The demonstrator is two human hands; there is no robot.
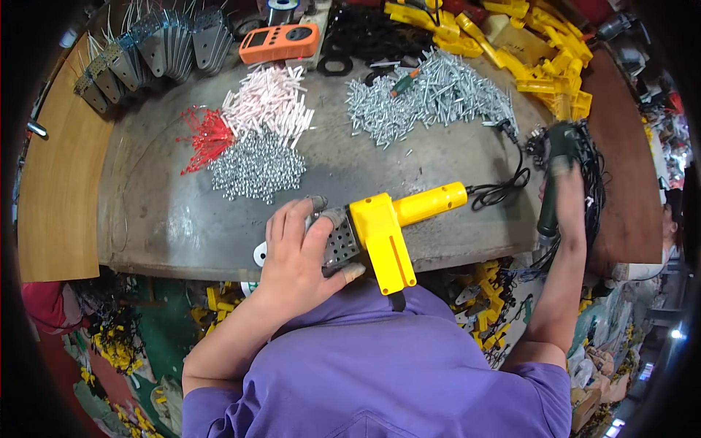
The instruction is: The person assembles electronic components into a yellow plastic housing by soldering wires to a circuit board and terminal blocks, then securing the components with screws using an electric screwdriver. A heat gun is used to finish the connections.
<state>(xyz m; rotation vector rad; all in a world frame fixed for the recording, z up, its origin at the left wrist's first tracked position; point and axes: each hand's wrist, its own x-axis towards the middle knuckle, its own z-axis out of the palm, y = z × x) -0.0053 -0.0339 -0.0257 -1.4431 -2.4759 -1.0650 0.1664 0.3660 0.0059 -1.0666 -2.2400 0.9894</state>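
My left hand (292,252), with coverings on its fingertips, grips the perforated metal end (343,244) of a yellow plastic-handled tool (381,232), which looks like a pipe-welding iron. The tool lies over the table's near edge, its round handle pointing right and a black cord running from it. A pale flat tip with a hole (260,254) shows left of the hand. Over at the table's right side, my right hand (569,193) is wrapped round a dark green electric screwdriver (562,142), held upright in the picture. Its fingers are partly hidden.
Long silvery screws or pins (423,95) lie piled at the back, with a small screwdriver (404,83) on top. Further left are white tubes (266,102), red wire pieces (208,139) and small metal parts (259,168). An orange meter (279,42), metal plates (157,51) and yellow housings (540,69) stand behind.
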